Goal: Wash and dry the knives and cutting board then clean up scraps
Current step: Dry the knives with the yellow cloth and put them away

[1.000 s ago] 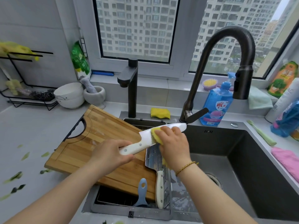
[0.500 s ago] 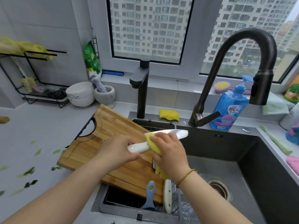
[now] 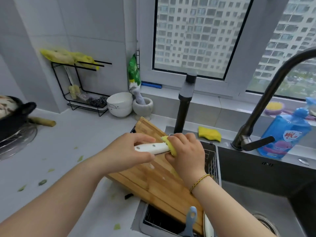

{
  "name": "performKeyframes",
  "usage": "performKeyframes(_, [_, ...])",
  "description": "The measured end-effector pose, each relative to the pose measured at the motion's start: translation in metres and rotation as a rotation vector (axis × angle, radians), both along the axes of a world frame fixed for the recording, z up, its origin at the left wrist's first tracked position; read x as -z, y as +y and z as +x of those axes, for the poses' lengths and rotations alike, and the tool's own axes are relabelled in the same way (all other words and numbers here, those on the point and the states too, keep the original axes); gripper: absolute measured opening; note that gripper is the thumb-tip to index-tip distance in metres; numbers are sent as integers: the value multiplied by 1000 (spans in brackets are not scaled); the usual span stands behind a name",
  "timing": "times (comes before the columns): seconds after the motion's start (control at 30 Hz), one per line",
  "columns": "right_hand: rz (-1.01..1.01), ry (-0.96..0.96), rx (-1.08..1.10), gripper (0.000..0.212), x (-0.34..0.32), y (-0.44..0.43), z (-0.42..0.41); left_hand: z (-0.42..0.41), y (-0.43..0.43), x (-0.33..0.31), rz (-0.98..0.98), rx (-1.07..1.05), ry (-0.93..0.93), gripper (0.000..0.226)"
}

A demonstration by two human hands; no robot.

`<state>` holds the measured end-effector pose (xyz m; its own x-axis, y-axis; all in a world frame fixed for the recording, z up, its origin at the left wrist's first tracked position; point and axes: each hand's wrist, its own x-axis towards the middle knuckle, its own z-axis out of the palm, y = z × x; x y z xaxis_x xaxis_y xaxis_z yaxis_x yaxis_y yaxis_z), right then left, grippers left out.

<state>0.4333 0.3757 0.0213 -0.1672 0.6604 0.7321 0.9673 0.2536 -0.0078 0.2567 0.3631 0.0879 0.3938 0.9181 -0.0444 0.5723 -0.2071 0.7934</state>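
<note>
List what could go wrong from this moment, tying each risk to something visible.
1. The right grip presses the yellow sponge round the white-handled knife, hiding its blade; a slip could cut fingers.
2. The cutting board lies partly over the sink rack; a bump might slide it onto the second knife there.
</note>
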Motion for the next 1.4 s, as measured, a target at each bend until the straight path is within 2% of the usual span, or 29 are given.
performKeyframes(0.07, [24,34,-8,42,-6,3,-14,-13,-8,-5,17,-65,-113,34])
performKeyframes(0.2, [57,109,-83,43,-16,7,-45,-25,-32,-4,51,-244,-500,39])
performKeyframes(0.3, [59,151,-150,29,-23,6,-71,-18,-45,2,187,-511,-606,31])
performKeyframes(0.43, [81,192,-235,21,-31,0,-104,-15,-53,-2,356,-785,-624,30])
performKeyframes(0.57, [48,230,-365,24,-35,-12,-144,-42,-66,-11,465,-939,-559,24])
performKeyframes(0.67, [37,266,-453,34,-40,-28,-167,-63,-83,-14,513,-999,-556,26])
performKeyframes(0.8, [25,298,-579,32,-58,-48,-201,-92,-107,-25,603,-1047,-559,28])
performKeyframes(0.9, [-57,292,-687,25,-68,-63,-235,-129,-122,-34,647,-1099,-567,25])
performKeyframes(1.03, [-310,279,-844,36,-70,-79,-289,-188,-148,-41,648,-1151,-601,22])
performKeyframes(1.23, [-445,300,-961,37,-64,-110,-388,-297,-184,-44,630,-1247,-600,20])
performKeyframes(1.4, [-493,440,-1001,27,-53,-122,-454,-382,-205,-56,691,-1295,-602,18])
